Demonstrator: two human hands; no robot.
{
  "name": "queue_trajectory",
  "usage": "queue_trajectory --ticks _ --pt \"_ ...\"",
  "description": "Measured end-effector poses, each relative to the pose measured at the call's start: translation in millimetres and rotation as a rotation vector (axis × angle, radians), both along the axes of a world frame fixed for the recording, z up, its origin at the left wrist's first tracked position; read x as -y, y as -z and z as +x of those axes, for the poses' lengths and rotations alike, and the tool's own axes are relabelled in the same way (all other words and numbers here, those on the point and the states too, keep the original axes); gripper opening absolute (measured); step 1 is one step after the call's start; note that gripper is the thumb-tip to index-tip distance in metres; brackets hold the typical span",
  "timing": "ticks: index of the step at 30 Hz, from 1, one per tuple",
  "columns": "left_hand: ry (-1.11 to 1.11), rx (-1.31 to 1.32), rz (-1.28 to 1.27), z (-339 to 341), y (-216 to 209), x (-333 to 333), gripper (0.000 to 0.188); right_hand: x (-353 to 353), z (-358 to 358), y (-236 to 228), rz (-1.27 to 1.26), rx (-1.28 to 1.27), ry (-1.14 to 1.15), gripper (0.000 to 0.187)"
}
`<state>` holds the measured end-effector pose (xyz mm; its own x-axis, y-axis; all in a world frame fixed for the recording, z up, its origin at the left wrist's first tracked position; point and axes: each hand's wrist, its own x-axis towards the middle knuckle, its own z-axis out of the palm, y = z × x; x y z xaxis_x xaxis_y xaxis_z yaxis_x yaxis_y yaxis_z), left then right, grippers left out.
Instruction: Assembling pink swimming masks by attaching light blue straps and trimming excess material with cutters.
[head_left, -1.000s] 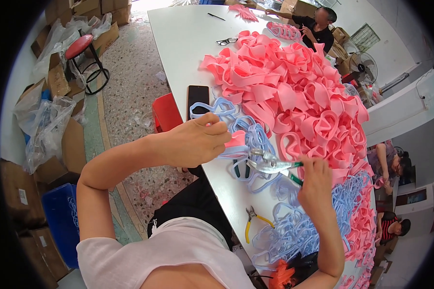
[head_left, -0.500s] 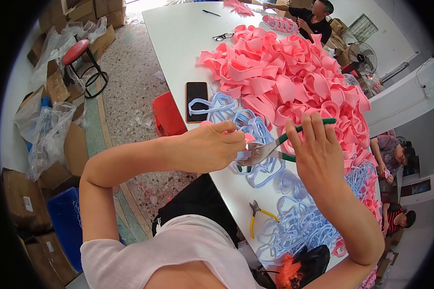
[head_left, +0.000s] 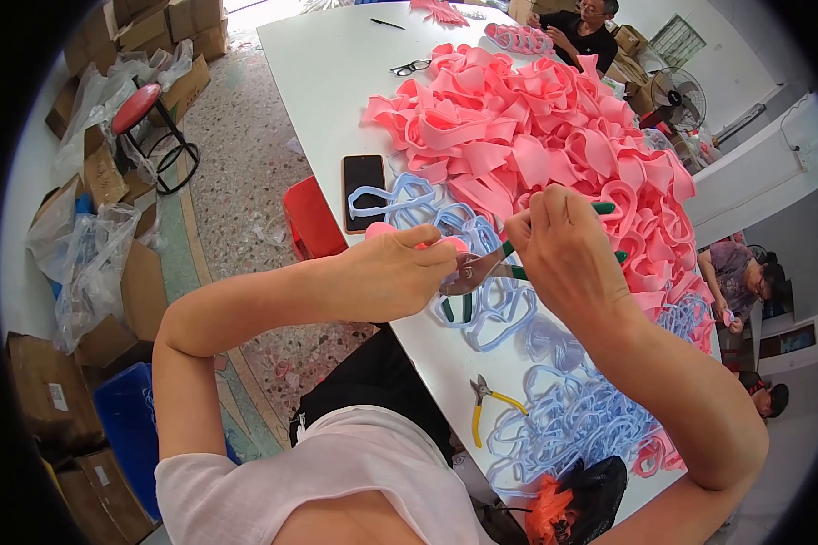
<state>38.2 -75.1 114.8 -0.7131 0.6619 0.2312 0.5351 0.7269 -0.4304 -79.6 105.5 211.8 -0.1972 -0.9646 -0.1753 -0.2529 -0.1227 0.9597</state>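
Over the table edge, my left hand is closed on a pink rubbery strap, part of which shows beyond the fingers. My right hand grips green-handled cutting pliers. Their metal head meets the fingertips of my left hand, and those fingers hide the jaw tips. Beneath both hands lie loose pale-blue loops. Two dark green bars show among the loops; I cannot make out what they belong to. Beyond my hands rises a big heap of pink straps.
Left of the heap lie a phone and glasses. Yellow-handled pliers rest nearer me, beside a tangle of pale-blue loops and a black bag. A red stool stands by the table. Co-workers sit farther off.
My right hand has moved a little left and up, its fingers closing further round the plier handles. The pliers have turned slightly. My left hand stays almost in place.
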Motion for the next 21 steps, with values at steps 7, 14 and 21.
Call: queue_trajectory --ticks 7,14,21 --pt "-0.042 -0.097 0.059 -5.8 9.4 23.1 0.017 -11.0 -0.2 18.2 -0.195 0.089 0.028 0.012" --pt "-0.01 -0.146 0.302 1.6 12.6 47.5 0.019 -50.4 -28.9 -4.6 -0.548 0.857 0.122 0.028" --pt "0.049 -0.158 0.477 12.1 7.0 49.9 0.021 -75.3 -35.6 -9.6 -0.59 0.881 0.222 0.041"
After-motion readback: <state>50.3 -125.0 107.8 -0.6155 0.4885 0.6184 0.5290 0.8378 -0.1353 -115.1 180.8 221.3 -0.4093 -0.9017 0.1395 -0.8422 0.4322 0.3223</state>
